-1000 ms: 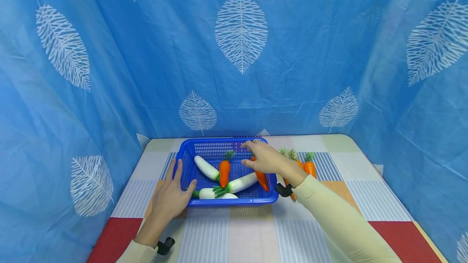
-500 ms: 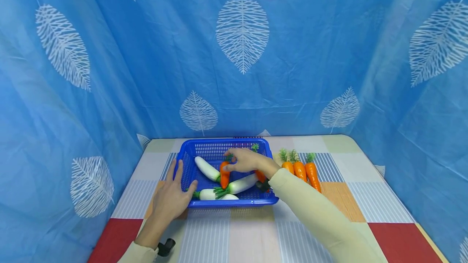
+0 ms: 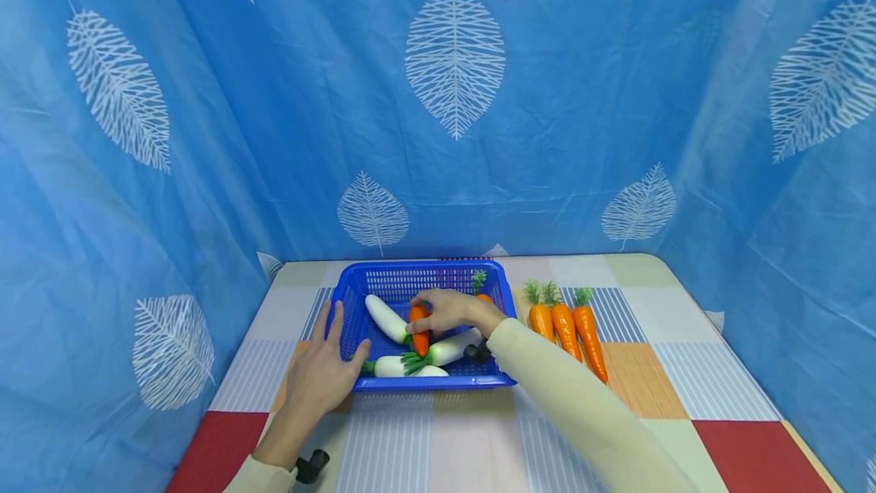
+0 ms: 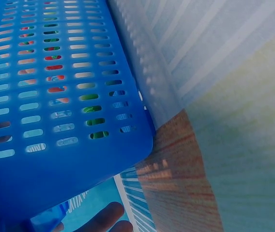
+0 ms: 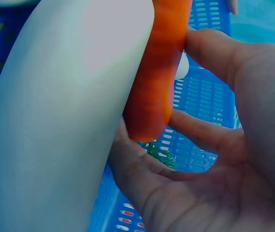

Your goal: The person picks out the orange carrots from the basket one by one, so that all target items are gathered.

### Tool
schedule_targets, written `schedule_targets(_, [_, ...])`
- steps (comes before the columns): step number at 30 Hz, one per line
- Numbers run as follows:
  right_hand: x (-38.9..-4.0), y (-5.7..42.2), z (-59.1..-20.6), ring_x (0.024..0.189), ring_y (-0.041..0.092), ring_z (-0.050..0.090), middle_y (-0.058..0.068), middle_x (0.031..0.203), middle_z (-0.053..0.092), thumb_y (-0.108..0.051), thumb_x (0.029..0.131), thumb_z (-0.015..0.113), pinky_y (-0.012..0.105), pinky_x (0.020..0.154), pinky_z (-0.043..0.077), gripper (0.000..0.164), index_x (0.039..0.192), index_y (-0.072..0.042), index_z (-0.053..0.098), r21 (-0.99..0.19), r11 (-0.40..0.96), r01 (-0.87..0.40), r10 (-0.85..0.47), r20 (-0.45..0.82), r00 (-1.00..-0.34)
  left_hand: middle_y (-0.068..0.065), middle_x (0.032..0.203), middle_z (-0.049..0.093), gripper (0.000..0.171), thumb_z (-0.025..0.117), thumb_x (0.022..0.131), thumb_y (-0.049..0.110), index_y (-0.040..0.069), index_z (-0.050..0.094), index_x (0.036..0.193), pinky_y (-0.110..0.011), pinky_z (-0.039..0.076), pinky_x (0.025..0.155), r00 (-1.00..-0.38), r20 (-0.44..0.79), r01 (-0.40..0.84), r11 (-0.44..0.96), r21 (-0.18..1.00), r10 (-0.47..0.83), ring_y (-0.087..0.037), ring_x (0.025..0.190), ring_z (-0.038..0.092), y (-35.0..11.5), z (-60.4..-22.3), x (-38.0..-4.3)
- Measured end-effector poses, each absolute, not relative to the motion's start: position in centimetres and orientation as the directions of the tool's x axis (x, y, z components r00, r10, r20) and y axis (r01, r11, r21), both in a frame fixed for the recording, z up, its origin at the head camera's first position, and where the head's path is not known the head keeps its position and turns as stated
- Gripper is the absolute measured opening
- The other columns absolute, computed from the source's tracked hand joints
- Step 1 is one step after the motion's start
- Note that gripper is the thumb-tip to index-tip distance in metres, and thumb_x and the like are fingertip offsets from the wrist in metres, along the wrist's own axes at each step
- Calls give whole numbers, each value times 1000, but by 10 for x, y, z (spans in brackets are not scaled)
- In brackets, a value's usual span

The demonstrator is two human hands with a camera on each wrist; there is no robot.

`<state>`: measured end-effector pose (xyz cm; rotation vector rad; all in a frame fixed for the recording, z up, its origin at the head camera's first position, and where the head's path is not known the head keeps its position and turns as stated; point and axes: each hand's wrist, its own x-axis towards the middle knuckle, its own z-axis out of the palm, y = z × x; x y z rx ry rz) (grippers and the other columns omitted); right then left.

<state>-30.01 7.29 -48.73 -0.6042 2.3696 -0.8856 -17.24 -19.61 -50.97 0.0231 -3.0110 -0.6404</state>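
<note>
**Right hand on carrot in basket, left hand at 9 o'clock end**

Clock = head view, 12 away from the person.

Right hand (image 3: 448, 310): in from 4 o'clock, over mid-basket. Gripping one carrot (image 3: 420, 344), thumb and fingers on both sides of it. Right wrist view agrees: fingertips on the orange body, a big white radish right beside it, partly blocking the view.

Carrot: inside the basket (image 3: 426, 383), about center, tip to 6 o'clock, leafy end mostly hidden by the hand.

Left hand (image 3: 323, 371): at the basket's 8–9 o'clock edge. Fingers spread and fairly straight, gripping nothing. How hard it presses, if at all: can't tell. Left wrist view is mostly basket wall, with a couple of fingers off the end.

Also in the basket: radish at 10 (image 3: 385, 318), leaf end next to the carrot; radish at 4 (image 3: 457, 346), leaves pointing to 8; radish at 7 (image 3: 390, 366), along the near wall, partly under those leaves. Second carrot (image 3: 484, 299) at 2, mostly behind the right hand and wrist.

Outside, 3 o'clock: three carrots (image 3: 565, 326) side by side on the checked cloth (image 3: 472, 440), tops to 12, tips to 5. Blue curtain (image 3: 541, 135) with white leaf prints behind.
</note>
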Motion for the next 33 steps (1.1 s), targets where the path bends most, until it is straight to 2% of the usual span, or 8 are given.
schedule_targets(5, [-301, 72, -490, 100, 19, 76, 14, 132, 75, -36, 109, 84, 34, 91, 70, 70, 167, -3, 59, -753, 637, -166, -573, -317, -756, -25, 196, 11, 100, 64, 114, 56, 6, 15, 187, -64, 71, 94, -998, 54, -4, 912, 410, -29, -61, 139, 71, -196, -509, -172])
schedule_targets(14, [-301, 71, -490, 99, 19, 79, 17, 136, 73, -26, 107, 86, 36, 91, 72, 66, 163, -2, 60, -809, 583, -77, -558, -329, -762, -25, 196, 12, 99, 64, 114, 56, 6, 18, 187, -62, 71, 92, -998, 56, -4, 915, 403, -29, -56, 127, 76, -195, -510, -173])
schedule_targets(17, [-302, 71, -490, 96, 20, 81, 18, 137, 72, -24, 107, 86, 36, 91, 73, 65, 163, -2, 60, -825, 562, -57, -562, -330, -758, -25, 196, 12, 99, 63, 114, 56, 6, 18, 187, -63, 70, 95, -998, 51, -9, 917, 399, -32, -58, 132, 74, -195, -510, -173])
schedule_targets(26, [-301, 72, -488, 105, 24, 80, 21, 137, 71, -13, 107, 84, 39, 94, 74, 62, 161, 1, 57, -870, 492, -34, -597, -309, -741, -26, 196, 10, 100, 63, 115, 56, 7, 14, 187, -69, 68, 103, -998, 44, -16, 918, 397, -36, -61, 138, 71, -194, -510, -173])
schedule_targets(33, [-298, 72, -485, 112, 26, 77, 21, 141, 71, -14, 108, 83, 42, 97, 74, 65, 165, -1, 56, -867, 492, -74, -609, -283, -741, -26, 195, 12, 100, 62, 115, 57, 6, 14, 187, -71, 66, 107, -998, 45, -18, 921, 389, -38, -63, 145, 66, -193, -509, -172])
